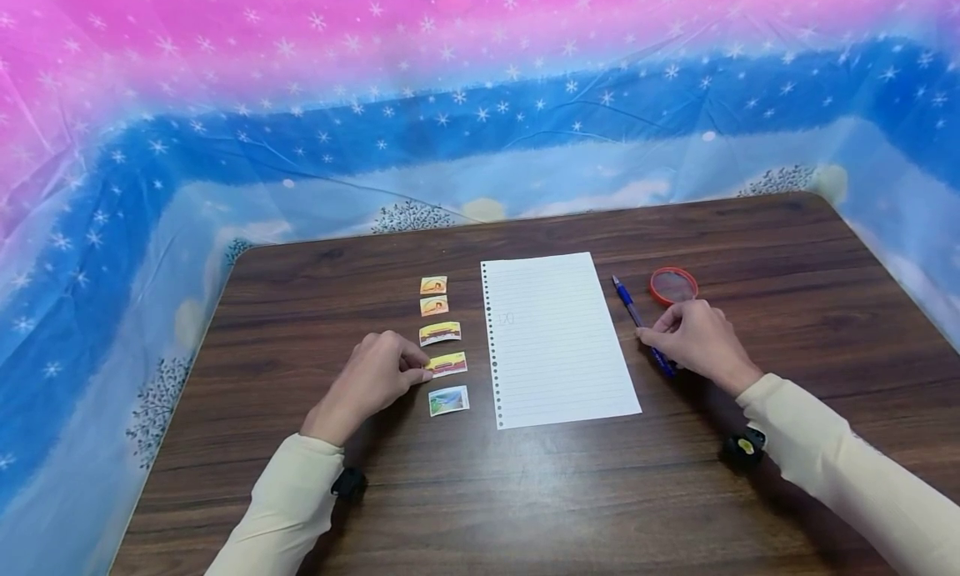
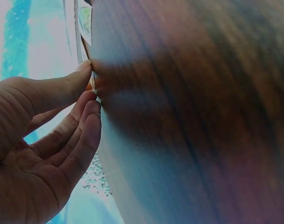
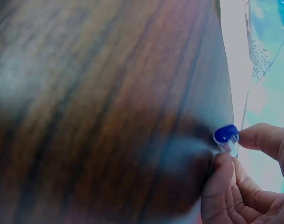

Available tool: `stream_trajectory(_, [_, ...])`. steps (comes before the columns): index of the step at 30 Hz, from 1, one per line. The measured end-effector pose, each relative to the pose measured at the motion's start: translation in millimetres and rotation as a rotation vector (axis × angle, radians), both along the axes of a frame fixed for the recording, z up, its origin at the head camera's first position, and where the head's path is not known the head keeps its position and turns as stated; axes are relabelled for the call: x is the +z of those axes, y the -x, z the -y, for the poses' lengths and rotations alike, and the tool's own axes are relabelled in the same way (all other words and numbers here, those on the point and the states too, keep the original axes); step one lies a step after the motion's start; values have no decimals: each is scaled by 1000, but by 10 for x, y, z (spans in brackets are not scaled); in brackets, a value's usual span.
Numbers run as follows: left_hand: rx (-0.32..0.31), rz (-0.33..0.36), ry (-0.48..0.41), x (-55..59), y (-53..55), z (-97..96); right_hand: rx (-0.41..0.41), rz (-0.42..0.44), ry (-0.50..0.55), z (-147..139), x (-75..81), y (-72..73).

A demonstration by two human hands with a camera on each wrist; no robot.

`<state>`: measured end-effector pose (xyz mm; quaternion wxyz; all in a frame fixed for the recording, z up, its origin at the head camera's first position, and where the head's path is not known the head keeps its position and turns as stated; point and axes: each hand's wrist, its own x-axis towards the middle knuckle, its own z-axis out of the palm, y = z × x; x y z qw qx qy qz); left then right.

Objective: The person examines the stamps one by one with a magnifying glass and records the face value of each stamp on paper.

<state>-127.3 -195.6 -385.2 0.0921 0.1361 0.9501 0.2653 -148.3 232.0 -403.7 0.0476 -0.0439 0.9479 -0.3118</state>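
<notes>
Likely aligning: left hand (image 1: 366, 380) fingers pinch lower yellow-red stamp (image 1: 450, 364), paper's (image 1: 558, 343) 9 o'clock; right hand (image 1: 699, 340) fingers pinch pen (image 1: 625, 294), 3 o'clock; next calls for gentle release.

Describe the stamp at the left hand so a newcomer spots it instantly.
On the dark wood table, left of the white lined sheet, runs a column of five stamps. Take the fourth stamp from the far end, yellow above dark red. The third stamp has similar colours, but only the fourth has the left hand at its edge.
</notes>
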Motion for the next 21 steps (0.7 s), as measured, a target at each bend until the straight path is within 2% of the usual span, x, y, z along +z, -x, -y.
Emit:
stream_trajectory(6, [5,5,-2,7,3,0,5,14,40,-59,119,-42])
stream_trajectory(14, [4,7,2,14,-13,-3,-15,-20,81,-167,266,-53])
stream_trajectory(21, [12,12,3,17,-9,-4,-44,-70,42,-293,326,-44])
